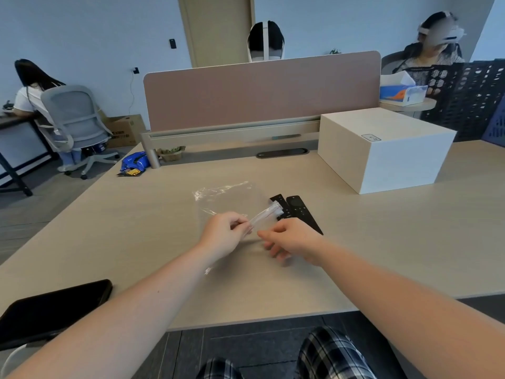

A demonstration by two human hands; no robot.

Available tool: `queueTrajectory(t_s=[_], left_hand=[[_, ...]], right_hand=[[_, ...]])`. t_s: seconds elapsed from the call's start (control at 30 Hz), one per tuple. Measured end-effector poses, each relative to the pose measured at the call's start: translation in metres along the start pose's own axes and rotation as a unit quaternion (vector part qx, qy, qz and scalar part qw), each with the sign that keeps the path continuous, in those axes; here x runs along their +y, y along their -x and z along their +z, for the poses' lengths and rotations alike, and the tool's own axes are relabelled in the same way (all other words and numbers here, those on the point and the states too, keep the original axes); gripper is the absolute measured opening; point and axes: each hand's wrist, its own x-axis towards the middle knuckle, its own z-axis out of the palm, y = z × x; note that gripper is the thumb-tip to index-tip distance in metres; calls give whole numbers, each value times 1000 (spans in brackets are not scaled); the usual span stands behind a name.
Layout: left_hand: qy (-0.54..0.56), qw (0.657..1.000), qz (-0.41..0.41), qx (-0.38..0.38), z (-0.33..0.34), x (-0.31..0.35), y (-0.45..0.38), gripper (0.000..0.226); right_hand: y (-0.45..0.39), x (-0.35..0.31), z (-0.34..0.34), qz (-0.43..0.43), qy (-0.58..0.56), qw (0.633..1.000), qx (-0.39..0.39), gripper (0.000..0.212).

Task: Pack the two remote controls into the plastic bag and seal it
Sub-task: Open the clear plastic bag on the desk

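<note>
A clear, crinkled plastic bag (226,199) is being held over the middle of a pale wooden desk (131,231), its zip-strip mouth being pinched between the thumb and fingers of the left hand (222,233). The right hand (291,240) is being brought in just beside it, at three o'clock, with its fingers loosely curled; whether it is touching the strip cannot be told. The bag is seen to be holding nothing. Two slim black rectangular remote controls (297,210) are lying side by side on the desk at about one o'clock from the hands, outside the bag and partly hidden behind the right hand. A closed white cardboard box (382,151) is standing farther off at two o'clock; its contents are hidden. The task is judged to be at bag-opening. The thin film could be torn if the mouth is pulled unevenly, and the remotes could be knocked aside by the right wrist.
</note>
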Motion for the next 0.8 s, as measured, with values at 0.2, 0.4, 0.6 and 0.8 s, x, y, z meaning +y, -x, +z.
queueTrajectory(t_s=[0.2, 0.4, 0.6, 0.8], left_hand=[[59, 998, -22, -12, 5, 3, 2, 12], [78, 996, -40, -20, 1, -2, -3, 11], [11, 998, -24, -58, -2, -4, -5, 16], [-3, 998, -1, -58, 1, 0, -1, 12]], right_hand=[[-4, 5, 14, 0, -203, 979, -2, 22], [-11, 6, 15, 9, -282, 959, 32, 8], [-10, 5, 16, -3, -263, 965, 21, 9], [-13, 6, 18, 6, -211, 977, 28, 23]])
